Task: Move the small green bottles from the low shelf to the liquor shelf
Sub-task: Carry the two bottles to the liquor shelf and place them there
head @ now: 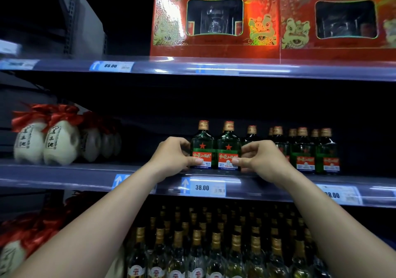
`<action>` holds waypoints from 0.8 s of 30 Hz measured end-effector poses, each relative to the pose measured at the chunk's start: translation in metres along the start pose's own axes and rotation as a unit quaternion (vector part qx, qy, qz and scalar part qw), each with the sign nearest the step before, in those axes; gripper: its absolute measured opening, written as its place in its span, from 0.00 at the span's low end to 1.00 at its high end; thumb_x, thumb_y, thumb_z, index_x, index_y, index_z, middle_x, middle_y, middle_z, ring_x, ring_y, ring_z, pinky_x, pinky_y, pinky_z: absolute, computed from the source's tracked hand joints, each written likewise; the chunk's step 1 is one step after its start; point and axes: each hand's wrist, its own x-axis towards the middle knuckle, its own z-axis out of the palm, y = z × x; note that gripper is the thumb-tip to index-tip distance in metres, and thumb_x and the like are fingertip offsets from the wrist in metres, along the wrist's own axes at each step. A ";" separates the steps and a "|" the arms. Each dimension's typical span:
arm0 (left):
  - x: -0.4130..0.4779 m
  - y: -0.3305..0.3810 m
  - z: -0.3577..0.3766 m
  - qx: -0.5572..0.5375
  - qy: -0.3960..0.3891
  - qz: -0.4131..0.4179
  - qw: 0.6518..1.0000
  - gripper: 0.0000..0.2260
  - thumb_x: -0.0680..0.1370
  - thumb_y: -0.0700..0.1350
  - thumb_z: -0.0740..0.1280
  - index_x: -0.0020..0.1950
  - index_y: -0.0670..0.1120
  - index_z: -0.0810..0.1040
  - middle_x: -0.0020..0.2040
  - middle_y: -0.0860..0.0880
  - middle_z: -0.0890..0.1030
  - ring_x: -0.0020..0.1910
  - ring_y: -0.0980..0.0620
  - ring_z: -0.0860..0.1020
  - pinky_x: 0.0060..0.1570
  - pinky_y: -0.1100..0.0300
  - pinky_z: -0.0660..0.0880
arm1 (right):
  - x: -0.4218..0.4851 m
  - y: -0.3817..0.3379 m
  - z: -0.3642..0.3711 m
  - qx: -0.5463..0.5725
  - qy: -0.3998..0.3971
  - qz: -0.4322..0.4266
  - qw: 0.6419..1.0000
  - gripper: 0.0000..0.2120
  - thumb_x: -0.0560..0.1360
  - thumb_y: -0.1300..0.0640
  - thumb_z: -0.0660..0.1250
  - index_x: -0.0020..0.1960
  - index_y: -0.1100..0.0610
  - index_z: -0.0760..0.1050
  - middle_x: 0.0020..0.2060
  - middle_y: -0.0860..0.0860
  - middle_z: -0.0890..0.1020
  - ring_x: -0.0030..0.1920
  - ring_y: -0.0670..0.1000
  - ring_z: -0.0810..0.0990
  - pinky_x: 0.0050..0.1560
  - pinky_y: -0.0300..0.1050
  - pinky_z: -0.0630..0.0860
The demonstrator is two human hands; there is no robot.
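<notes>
Two small green bottles with red stars, red labels and gold caps stand side by side at the front edge of the middle shelf (85, 171). My left hand (173, 156) grips the left bottle (202, 144), thumb on its label. My right hand (260, 157) grips the right bottle (228, 146) the same way. Both bottles are upright and touch each other. Several more of the same green bottles (304, 149) stand on this shelf to the right.
White ceramic jars with red ribbons (47, 140) occupy the shelf's left part. Red gift boxes (216, 18) stand on the shelf above. Several rows of gold-capped bottles (214, 245) fill the shelf below. A 38.00 price tag (203, 187) sits under the held bottles.
</notes>
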 end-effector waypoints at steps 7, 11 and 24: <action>-0.005 0.005 -0.001 0.028 0.009 -0.001 1.000 0.15 0.63 0.50 0.85 0.45 0.52 0.84 0.35 0.54 0.86 0.35 0.57 0.86 0.38 0.55 0.85 | -0.006 -0.006 -0.002 -0.033 -0.005 -0.006 0.999 0.32 0.66 0.52 0.83 0.66 0.60 0.79 0.46 0.48 0.88 0.40 0.45 0.89 0.38 0.34 0.82; -0.013 0.013 -0.006 0.102 0.049 0.020 0.993 0.19 0.61 0.59 0.83 0.46 0.55 0.82 0.36 0.60 0.84 0.37 0.65 0.81 0.38 0.67 0.75 | -0.016 -0.010 -0.007 -0.052 0.055 -0.037 0.996 0.30 0.66 0.47 0.83 0.64 0.56 0.81 0.50 0.47 0.87 0.48 0.45 0.86 0.56 0.45 0.83; -0.118 0.015 -0.014 0.247 0.078 0.125 0.958 0.22 0.72 0.51 0.78 0.64 0.47 0.80 0.58 0.50 0.82 0.58 0.53 0.79 0.57 0.64 0.70 | -0.104 -0.027 0.046 -0.064 0.087 -0.190 0.976 0.18 0.76 0.55 0.77 0.63 0.57 0.81 0.53 0.49 0.86 0.52 0.47 0.82 0.54 0.31 0.75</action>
